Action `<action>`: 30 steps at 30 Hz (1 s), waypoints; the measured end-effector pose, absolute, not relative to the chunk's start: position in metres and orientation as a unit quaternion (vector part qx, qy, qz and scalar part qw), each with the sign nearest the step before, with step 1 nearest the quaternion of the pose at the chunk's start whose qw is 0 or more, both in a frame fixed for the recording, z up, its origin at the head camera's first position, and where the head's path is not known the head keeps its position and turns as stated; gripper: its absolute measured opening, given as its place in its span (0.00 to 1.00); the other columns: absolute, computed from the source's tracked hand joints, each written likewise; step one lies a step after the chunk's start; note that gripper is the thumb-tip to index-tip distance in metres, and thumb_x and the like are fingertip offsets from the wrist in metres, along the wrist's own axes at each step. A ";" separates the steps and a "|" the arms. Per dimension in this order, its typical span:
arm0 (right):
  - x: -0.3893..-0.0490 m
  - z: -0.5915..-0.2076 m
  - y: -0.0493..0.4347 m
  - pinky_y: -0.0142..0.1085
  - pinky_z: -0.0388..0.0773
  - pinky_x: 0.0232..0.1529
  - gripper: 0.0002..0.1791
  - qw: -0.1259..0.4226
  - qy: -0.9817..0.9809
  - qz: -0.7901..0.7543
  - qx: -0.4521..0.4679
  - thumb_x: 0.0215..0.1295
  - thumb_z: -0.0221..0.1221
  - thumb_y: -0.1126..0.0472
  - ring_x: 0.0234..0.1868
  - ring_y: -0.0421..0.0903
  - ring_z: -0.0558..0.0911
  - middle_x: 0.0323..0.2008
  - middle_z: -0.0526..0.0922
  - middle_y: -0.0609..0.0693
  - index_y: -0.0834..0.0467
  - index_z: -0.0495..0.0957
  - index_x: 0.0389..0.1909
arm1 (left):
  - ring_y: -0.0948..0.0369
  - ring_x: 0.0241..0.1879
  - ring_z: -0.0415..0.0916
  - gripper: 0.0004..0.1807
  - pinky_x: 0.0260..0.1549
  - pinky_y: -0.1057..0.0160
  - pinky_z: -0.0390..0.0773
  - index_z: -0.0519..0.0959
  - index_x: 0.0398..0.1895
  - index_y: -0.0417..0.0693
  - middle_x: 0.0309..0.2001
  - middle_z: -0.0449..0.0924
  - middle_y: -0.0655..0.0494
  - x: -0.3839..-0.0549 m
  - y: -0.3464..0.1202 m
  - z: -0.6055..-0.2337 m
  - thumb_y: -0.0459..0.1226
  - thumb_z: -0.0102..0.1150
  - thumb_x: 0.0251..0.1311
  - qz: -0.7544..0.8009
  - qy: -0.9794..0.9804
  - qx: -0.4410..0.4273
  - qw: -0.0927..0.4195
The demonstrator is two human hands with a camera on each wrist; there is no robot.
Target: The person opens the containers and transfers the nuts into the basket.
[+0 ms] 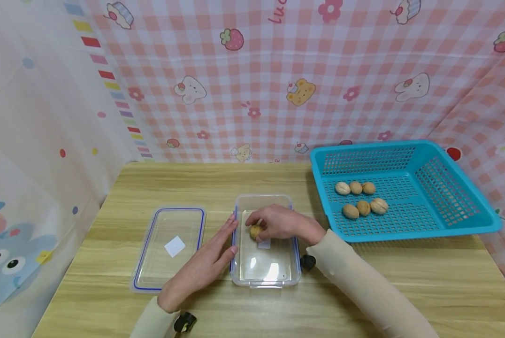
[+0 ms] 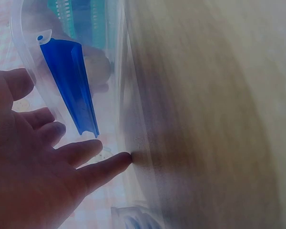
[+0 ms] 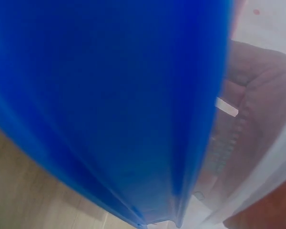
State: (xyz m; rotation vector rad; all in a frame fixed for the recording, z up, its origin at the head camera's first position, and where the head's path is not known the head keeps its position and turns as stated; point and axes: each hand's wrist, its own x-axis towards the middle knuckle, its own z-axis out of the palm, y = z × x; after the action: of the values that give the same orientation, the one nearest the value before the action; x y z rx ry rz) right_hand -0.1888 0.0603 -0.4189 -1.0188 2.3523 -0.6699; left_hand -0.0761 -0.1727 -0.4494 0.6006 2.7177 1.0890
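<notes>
My right hand (image 1: 278, 221) reaches into a clear plastic food container (image 1: 250, 271) and pinches a walnut (image 1: 255, 231) between thumb and fingers, low over its floor. In the left wrist view, that walnut (image 2: 97, 69) shows dimly through the container's side wall. My left hand (image 1: 202, 265) rests against the container's left side, fingers extended, close to a blue side clip (image 2: 69, 86). A second blue clip (image 3: 105, 95) fills much of the right wrist view, and the right hand's grip is hidden there.
Left of the container lies its clear lid (image 1: 159, 270) with a blue seal and a white label. On the right stands a blue-green plastic basket (image 1: 442, 229) holding several walnuts (image 1: 363, 208) in two rows. Patterned cloth (image 1: 269, 126) hangs behind the wooden table (image 1: 218, 183).
</notes>
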 end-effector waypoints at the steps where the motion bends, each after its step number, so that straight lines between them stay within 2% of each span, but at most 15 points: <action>1: -0.189 -0.419 0.060 0.43 0.82 0.57 0.23 0.242 0.862 -0.242 -0.375 0.62 0.73 0.64 0.52 0.46 0.84 0.54 0.87 0.49 0.56 0.83 0.58 | 0.53 0.81 0.45 0.34 0.77 0.45 0.53 0.52 0.84 0.47 0.84 0.41 0.57 -0.076 -0.173 -0.449 0.45 0.46 0.82 0.363 0.907 0.200 0.076; 8: -0.187 -0.417 0.058 0.43 0.82 0.57 0.17 0.235 0.866 -0.229 -0.378 0.64 0.69 0.67 0.50 0.45 0.84 0.51 0.88 0.48 0.55 0.86 0.54 | 0.52 0.81 0.45 0.34 0.77 0.44 0.53 0.53 0.84 0.47 0.84 0.42 0.55 -0.076 -0.173 -0.449 0.45 0.47 0.82 0.365 0.906 0.201 0.073; 14: -0.184 -0.414 0.062 0.42 0.83 0.56 0.17 0.226 0.858 -0.254 -0.384 0.65 0.68 0.68 0.50 0.45 0.85 0.52 0.87 0.49 0.57 0.85 0.55 | 0.53 0.81 0.46 0.33 0.77 0.44 0.53 0.53 0.83 0.46 0.84 0.42 0.54 -0.075 -0.172 -0.448 0.44 0.47 0.81 0.366 0.906 0.202 0.071; 18: -0.181 -0.409 0.070 0.41 0.84 0.53 0.17 0.207 0.849 -0.283 -0.395 0.66 0.68 0.67 0.48 0.43 0.84 0.52 0.87 0.49 0.59 0.85 0.56 | 0.52 0.81 0.46 0.33 0.77 0.44 0.54 0.53 0.83 0.46 0.84 0.42 0.54 -0.076 -0.172 -0.448 0.44 0.47 0.81 0.364 0.906 0.203 0.069; 25: -0.171 -0.399 0.086 0.43 0.85 0.55 0.17 0.162 0.845 -0.320 -0.397 0.68 0.67 0.65 0.51 0.44 0.85 0.53 0.86 0.50 0.61 0.85 0.56 | 0.55 0.81 0.45 0.33 0.77 0.45 0.54 0.54 0.83 0.47 0.84 0.42 0.55 -0.077 -0.172 -0.448 0.44 0.48 0.81 0.360 0.908 0.201 0.071; 30: -0.164 -0.393 0.097 0.43 0.85 0.55 0.17 0.140 0.849 -0.331 -0.387 0.68 0.68 0.63 0.51 0.45 0.84 0.53 0.86 0.48 0.60 0.84 0.57 | 0.53 0.81 0.46 0.33 0.77 0.44 0.54 0.54 0.83 0.46 0.84 0.43 0.55 -0.076 -0.171 -0.448 0.44 0.47 0.81 0.361 0.908 0.200 0.068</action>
State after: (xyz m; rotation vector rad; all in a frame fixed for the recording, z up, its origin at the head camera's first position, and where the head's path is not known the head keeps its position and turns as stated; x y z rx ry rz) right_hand -0.1635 0.0972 -0.3933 -1.1194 2.4532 -0.9552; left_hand -0.0761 -0.1713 -0.4482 0.6036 2.7360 1.0875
